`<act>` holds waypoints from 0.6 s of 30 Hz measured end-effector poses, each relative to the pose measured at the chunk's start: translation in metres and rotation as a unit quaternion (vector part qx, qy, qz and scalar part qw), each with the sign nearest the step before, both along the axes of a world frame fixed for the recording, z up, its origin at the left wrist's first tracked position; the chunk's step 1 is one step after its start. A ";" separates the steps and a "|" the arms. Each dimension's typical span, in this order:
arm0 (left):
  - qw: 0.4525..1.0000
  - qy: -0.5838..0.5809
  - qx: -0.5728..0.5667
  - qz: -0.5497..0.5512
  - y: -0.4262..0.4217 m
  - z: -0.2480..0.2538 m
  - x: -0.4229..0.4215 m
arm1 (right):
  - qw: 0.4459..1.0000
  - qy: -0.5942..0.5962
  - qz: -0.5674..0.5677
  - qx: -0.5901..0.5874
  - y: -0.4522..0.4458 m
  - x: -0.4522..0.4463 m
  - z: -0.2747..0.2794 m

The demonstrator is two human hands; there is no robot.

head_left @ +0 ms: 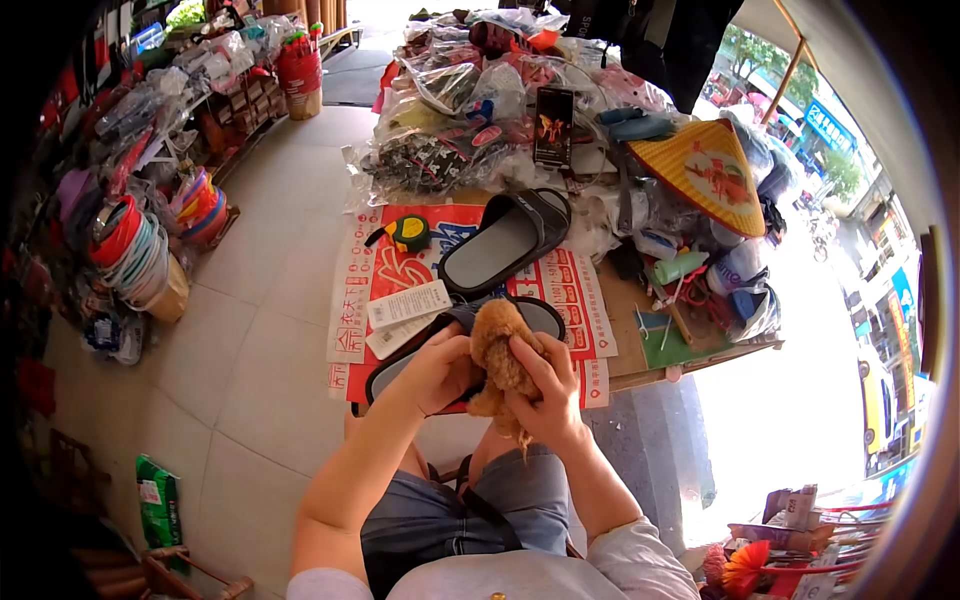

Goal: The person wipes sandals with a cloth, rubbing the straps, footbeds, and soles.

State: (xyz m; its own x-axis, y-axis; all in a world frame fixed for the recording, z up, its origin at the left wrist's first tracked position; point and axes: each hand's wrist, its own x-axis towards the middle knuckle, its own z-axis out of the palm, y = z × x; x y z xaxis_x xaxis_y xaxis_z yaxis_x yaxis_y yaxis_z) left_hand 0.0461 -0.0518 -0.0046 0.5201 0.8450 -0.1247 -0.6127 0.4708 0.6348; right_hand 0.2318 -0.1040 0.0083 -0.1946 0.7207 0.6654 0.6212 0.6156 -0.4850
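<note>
Both my hands are together above the near edge of the table, on a curly brown plush toy (503,362). My right hand (550,400) grips its right side, thumb and fingers closed on the fur. My left hand (442,372) is curled against its left side; some of its fingertips are hidden behind it. Just beneath lies one black-and-grey slipper (540,318), partly covered by the toy and my hands. Its mate, a second slipper (492,250), rests farther back. A white paper tag (408,305) lies by my left hand.
A yellow-and-black tape measure (408,234) sits on the red-and-white printed sheet (590,300). Behind are plastic-wrapped goods, a phone (553,127) and a yellow conical hat (703,175). Stacked buckets (130,240) stand on the floor at left; the street is at right.
</note>
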 end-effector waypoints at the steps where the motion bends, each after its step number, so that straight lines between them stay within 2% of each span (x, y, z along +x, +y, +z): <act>1: 1.000 -0.011 -0.020 -0.016 0.003 -0.001 -0.002 | 1.000 -0.002 -0.002 0.000 0.003 0.003 -0.001; 4: 0.999 -0.039 -0.015 -0.008 -0.003 -0.005 0.003 | 0.996 -0.019 -0.085 -0.011 0.010 0.023 0.009; 5: 0.999 -0.039 -0.018 -0.013 -0.003 -0.005 0.002 | 0.997 0.017 -0.076 -0.031 0.017 0.034 0.007; 7: 0.999 -0.040 -0.019 -0.014 -0.003 -0.009 0.001 | 0.993 0.010 -0.112 -0.027 0.023 0.045 0.007; 11: 0.999 -0.050 -0.005 -0.014 -0.003 -0.006 0.002 | 0.995 0.060 -0.082 -0.012 -0.004 0.023 0.032; 13: 1.000 -0.027 -0.002 -0.017 -0.006 -0.006 -0.001 | 0.999 0.011 0.038 -0.013 -0.012 0.007 0.037; 14: 0.999 -0.040 0.002 -0.014 -0.005 -0.013 -0.001 | 0.995 -0.022 0.054 -0.078 -0.014 0.003 0.035; 18: 0.999 -0.050 0.013 -0.006 -0.006 -0.004 0.001 | 0.994 0.070 -0.020 -0.087 0.011 0.032 0.000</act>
